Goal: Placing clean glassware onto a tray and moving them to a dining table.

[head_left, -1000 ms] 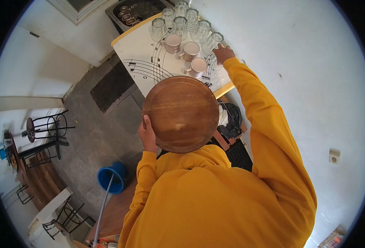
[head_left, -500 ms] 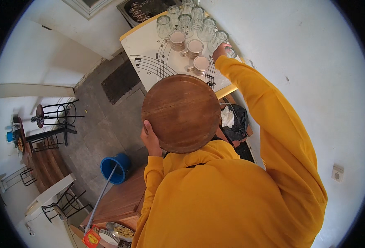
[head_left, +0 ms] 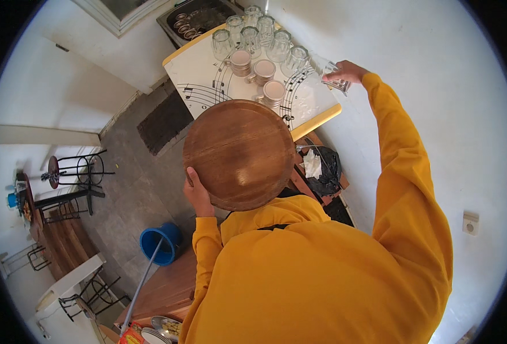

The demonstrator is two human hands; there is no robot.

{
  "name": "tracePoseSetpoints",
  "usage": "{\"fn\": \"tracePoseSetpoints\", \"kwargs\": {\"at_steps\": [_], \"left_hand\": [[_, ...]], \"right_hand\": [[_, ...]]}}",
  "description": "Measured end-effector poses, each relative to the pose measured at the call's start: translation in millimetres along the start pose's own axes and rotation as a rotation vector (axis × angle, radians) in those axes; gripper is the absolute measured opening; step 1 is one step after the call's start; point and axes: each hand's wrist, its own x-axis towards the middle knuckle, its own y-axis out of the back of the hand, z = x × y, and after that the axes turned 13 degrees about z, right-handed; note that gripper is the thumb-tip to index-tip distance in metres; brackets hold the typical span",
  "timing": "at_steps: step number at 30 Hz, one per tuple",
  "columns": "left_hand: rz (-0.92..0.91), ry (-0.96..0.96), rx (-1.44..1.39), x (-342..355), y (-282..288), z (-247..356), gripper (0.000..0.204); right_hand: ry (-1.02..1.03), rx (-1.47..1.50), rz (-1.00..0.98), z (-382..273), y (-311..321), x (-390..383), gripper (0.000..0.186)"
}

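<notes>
My left hand [head_left: 198,196] grips the left rim of a round wooden tray [head_left: 239,155], held in front of my body. My right hand [head_left: 348,72] has its fingers round a clear drinking glass [head_left: 333,81], tilted and raised beside the right edge of the table [head_left: 204,77], whose white top has black music notes and a yellow edge. Clear glasses [head_left: 250,41] stand grouped at the back and right of that table, with three pale handled mugs [head_left: 263,70] in front of them.
A sink [head_left: 189,24] with cups is behind the table. A black bag [head_left: 327,175] lies below its right side. A blue bucket [head_left: 161,243] with a long pole sits at lower left, near a wooden counter with plates [head_left: 150,335]. Stools [head_left: 54,171] stand far left; a white wall is right.
My right hand has moved from among the glasses out to the right, with a glass lifted and tilted in it. The tray in my left hand has shifted slightly left.
</notes>
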Motion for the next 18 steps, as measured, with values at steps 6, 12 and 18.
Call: {"fn": "tracePoseSetpoints", "kwargs": {"at_steps": [6,12,18], "left_hand": [[-0.055,-0.022,-0.025,7,2,13,0.062],[-0.077,-0.042,0.048,12,-3,22,0.064],[-0.094,-0.054,0.122,12,-5,22,0.069]], "right_hand": [[0.022,-0.251,0.321,55,-53,-21,0.081],[-0.134,-0.113,0.499,70,-92,-27,0.078],[-0.239,0.574,0.447,53,-124,-55,0.068]]}}
